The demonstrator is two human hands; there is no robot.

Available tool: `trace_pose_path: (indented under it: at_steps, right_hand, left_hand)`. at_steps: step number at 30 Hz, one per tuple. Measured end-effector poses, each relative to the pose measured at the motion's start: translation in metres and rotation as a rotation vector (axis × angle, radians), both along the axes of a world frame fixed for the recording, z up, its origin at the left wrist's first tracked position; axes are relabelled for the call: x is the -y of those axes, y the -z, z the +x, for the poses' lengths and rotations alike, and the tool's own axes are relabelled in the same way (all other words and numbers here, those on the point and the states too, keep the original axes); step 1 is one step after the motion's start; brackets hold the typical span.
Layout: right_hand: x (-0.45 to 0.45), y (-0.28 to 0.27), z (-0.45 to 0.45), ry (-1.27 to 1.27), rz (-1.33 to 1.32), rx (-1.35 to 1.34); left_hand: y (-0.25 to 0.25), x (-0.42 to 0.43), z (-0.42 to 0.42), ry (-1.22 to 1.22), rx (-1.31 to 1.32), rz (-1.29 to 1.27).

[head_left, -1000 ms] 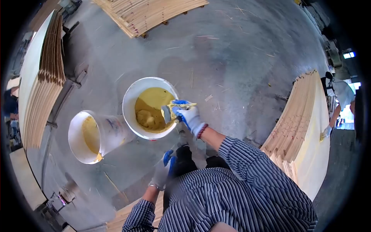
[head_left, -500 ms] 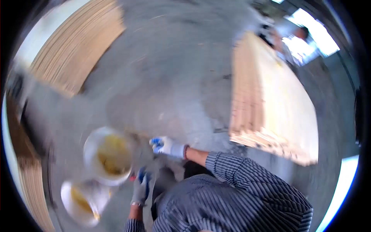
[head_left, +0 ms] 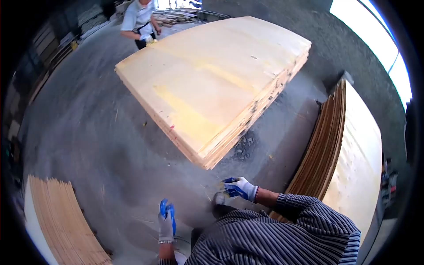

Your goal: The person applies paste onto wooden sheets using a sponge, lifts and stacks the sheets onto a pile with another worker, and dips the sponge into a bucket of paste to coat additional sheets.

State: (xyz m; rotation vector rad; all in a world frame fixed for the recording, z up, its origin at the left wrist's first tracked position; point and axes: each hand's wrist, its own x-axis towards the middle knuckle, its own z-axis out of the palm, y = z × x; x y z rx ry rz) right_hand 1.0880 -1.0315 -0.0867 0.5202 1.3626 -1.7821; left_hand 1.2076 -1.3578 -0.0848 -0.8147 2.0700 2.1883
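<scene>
From where I stand, the stack of boards (head_left: pixel 194 84) fills the upper middle of the frame, ahead of both hands, its long side seeming to run toward the upper right. Its near corner points down between them, closer to the right hand (head_left: pixel 240 188), whose curled fingers may hide something; I can't tell. The left hand (head_left: pixel 167 221) hangs loose, seemingly holding nothing.

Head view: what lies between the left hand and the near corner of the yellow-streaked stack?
In the head view, bare grey floor lies between the left hand and the yellow-streaked stack; no sizeable object shows there.
</scene>
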Motion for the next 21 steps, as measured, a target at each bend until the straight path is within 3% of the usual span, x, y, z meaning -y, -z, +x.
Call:
trace_pose_path:
  at_steps: [5,7,9,11,16,18,21]
  right_hand:
    - [-0.031,-0.001,0.000,0.245,-0.123,-0.018]
    - [-0.041,-0.012,0.005,0.352,-0.210,-0.002]
    - [-0.050,-0.032,0.006,0.433,-0.287,0.023]
    - [-0.059,-0.039,0.009,0.498,-0.391,0.023]
    - [-0.053,-0.023,0.011,0.593,-0.588,0.070]
    - [-0.036,-0.005,0.004,0.513,-0.858,0.096]
    - [0.011,-0.003,-0.018,0.495,-1.028,0.115]
  left_hand:
    - [-0.026,-0.040,-0.128,0.290,-0.211,-0.363]
    - [-0.046,-0.054,-0.167,0.540,-0.337,-1.015]
    - [-0.035,-0.054,-0.199,0.607,-0.479,-1.061]
    - [-0.044,-0.066,-0.223,0.730,-0.500,-1.264]
    - [-0.001,-0.044,-0.260,0.861,-0.595,-1.338]
    - [-0.024,-0.043,-0.266,0.950,-0.595,-1.314]
    - [-0.028,-0.032,-0.287,1.056,-0.696,-1.254]
